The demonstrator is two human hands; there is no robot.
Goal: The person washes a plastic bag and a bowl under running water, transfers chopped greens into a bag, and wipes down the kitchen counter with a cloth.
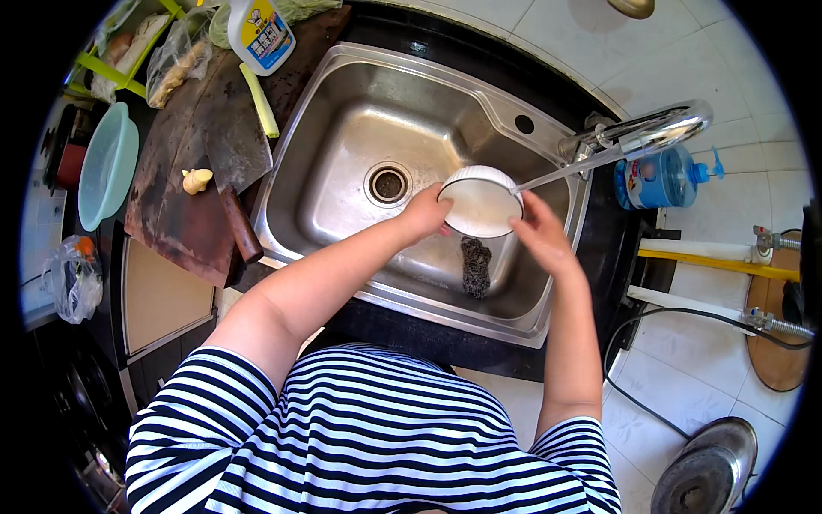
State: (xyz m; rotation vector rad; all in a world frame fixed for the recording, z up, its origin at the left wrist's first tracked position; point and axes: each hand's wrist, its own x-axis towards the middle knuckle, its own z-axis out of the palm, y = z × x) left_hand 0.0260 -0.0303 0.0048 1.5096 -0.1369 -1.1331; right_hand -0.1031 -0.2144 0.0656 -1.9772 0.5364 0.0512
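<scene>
Both hands grip a white bowl with a dark rim (480, 209) over the stainless steel sink (334, 122). My left hand (427, 212) holds its left side, thumb at the rim. At the right side, my right hand (542, 234) has its thumb against the rim and its fingers partly hidden behind. Water (552, 175) streams from the chrome faucet (668, 132) onto the bowl's upper right edge. Below the bowl, a dark scouring pad (476, 268) lies on the sink floor. The round drain (388, 184) is left of my left hand.
Left of the sink, a cleaver (241, 154), peeled ginger (196, 180) and a green stalk (259, 101) lie on a worn cutting board (167, 218). A spray bottle (262, 38) stands behind, a turquoise basin (108, 167) farther left. A blue pump bottle (661, 178) stands beyond the faucet.
</scene>
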